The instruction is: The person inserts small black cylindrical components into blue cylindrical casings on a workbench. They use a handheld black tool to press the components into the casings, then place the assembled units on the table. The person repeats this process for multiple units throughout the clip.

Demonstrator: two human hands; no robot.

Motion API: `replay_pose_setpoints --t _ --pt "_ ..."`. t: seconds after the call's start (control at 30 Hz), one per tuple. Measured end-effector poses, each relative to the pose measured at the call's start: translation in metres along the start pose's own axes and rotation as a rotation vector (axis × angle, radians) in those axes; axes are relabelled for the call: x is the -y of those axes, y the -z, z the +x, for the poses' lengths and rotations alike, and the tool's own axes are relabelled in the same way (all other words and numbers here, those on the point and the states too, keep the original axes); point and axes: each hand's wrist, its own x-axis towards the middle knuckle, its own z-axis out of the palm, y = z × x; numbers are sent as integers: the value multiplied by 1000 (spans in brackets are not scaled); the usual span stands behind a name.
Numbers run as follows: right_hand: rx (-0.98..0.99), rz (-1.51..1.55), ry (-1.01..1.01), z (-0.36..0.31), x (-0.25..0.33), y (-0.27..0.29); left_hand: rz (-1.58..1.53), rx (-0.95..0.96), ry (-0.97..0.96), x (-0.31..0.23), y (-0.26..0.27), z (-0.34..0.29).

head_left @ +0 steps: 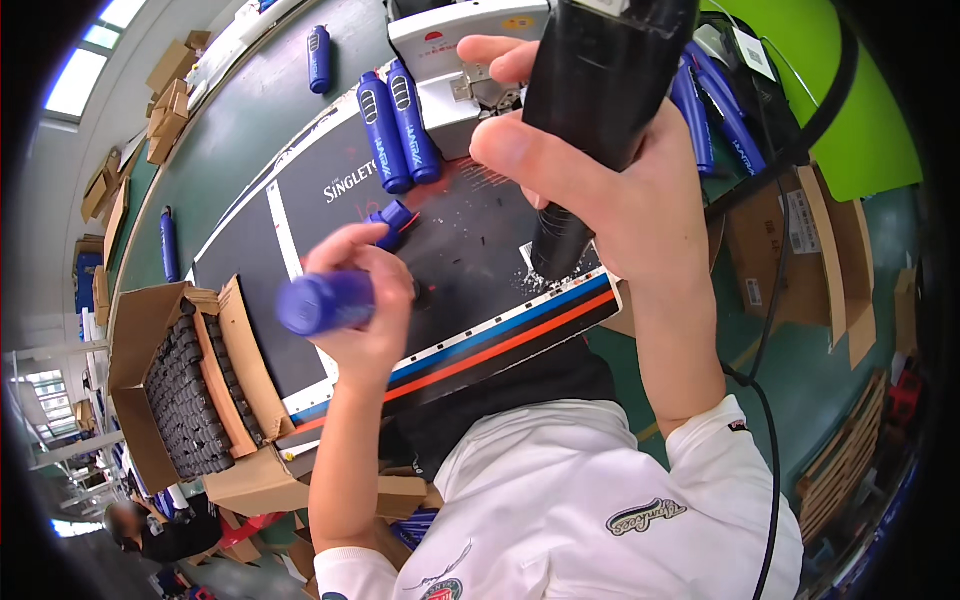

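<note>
Toward 9 o'clock from centre, the left hand (375,305) grips a smooth blue cylinder (325,303), its long axis running nine to three, rounded end facing nine. Toward two, the right hand (640,195) holds a long black handheld tool (590,95) slanting one to seven, lower end over the black printed surface (455,265).

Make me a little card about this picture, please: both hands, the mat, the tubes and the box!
Left hand: holds a short blue cylinder
Right hand: grips a long black tool
Mat: black printed mat with blue and orange stripes along the near edge
Tubes: two long blue tubes side by side, near the white machine
Box: open brown cardboard box at left, holding rows of black pieces
</note>
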Motion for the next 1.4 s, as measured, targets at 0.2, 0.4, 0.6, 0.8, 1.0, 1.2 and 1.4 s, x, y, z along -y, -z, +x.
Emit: replay_pose_setpoints --t 0.2,0.4,0.6,0.8,1.0,1.2,1.4 --pt "-8 67 -54 -1 -4 10 -43 -122 5 6 6 5" --pt "-77 518 -110 3 -28 20 87 -75 93 -5 2 12" --pt "-203 886 -262 -5 -89 59 -171 40 18 -47 56 73" --pt "-268 1070 -455 -14 -105 58 1199 210 25 24 138 166" --pt "-284 989 -492 -15 -103 59 1807 616 50 136 219 217" --pt "-288 957 -482 -22 -104 60 1863 463 -59 137 217 256" --pt "-308 925 -485 -19 -102 60 1416 79 258 186 130 279"
